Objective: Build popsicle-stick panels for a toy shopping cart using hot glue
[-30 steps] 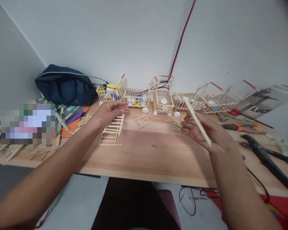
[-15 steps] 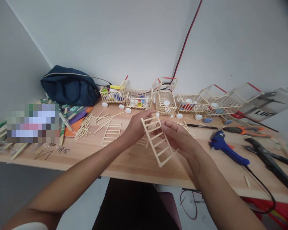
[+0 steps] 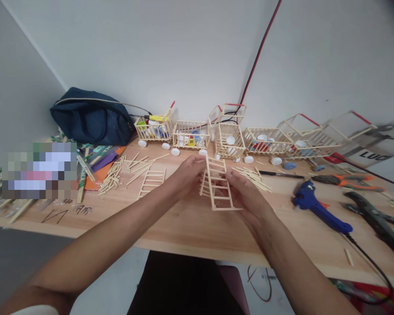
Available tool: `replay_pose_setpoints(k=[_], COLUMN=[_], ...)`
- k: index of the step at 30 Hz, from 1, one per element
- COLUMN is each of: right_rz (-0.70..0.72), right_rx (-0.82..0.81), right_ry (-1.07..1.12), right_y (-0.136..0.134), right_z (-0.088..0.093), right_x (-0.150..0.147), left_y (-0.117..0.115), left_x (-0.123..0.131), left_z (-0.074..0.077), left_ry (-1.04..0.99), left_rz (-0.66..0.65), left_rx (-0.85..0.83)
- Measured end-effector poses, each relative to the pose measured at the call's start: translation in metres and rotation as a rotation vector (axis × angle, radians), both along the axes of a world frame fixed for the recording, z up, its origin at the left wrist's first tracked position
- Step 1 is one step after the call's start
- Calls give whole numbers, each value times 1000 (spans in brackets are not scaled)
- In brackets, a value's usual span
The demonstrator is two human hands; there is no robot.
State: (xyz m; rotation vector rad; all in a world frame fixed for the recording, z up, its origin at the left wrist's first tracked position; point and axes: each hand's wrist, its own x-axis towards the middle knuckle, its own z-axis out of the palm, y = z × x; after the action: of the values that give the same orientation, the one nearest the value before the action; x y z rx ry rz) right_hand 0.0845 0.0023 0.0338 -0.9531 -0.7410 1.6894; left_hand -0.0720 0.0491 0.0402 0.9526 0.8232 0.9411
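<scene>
Ladder-like stick frame (image 3: 219, 187), 1: long axis ran bodyward; left hand (image 3: 191, 176), part-curled, gripped its far end; right hand (image 3: 246, 191), likewise curled, held its right side.

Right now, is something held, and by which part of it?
A ladder-like stick frame: left grip seemingly at its far end, right grip along its right side.

Left forearm (image 3: 128, 223): slants in from 8 o'clock
Left hand (image 3: 188, 176): fingers bent, gripping
Right forearm (image 3: 289, 253): slants in from 4 o'clock
Right hand (image 3: 245, 191): at the left's 3 o'clock, fingers curled, gripping
</scene>
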Motion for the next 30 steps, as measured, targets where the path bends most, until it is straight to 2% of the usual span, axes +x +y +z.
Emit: replay_pose_setpoints(k=[3, 7, 12, 14, 17, 20, 23, 26, 30], right_rz=[-67, -47, -40, -57, -40, 19, 47, 93, 188], right_rx=[4, -19, 3, 96, 262, 328, 387, 463, 455], right_ry=[31, 0, -98, -257, -632, -929, -1123, -1265, -1292], right_y=[1, 0, 2, 5, 10, 11, 9, 5, 3], right_z=[-1, -2, 0, 2, 8, 14, 21, 29, 37], right_x=[0, 0, 14, 25, 41, 44, 34, 21, 13], left_y=[-7, -12, -5, -1, 4, 3, 0, -2, -2], left_x=[-7, -11, -18, -25, -36, -39, -34, -30, -29], left_z=[-5, -15, -14, -7, 3, 8, 7, 2, -2], left_ry=[-70, -96, 73, 216, 465, 644, 732, 727, 713], left_rz=[-42, 42, 101, 128, 172, 189, 170, 163, 164], left_rx=[-14, -10, 118, 247, 499, 680, 748, 763, 786])
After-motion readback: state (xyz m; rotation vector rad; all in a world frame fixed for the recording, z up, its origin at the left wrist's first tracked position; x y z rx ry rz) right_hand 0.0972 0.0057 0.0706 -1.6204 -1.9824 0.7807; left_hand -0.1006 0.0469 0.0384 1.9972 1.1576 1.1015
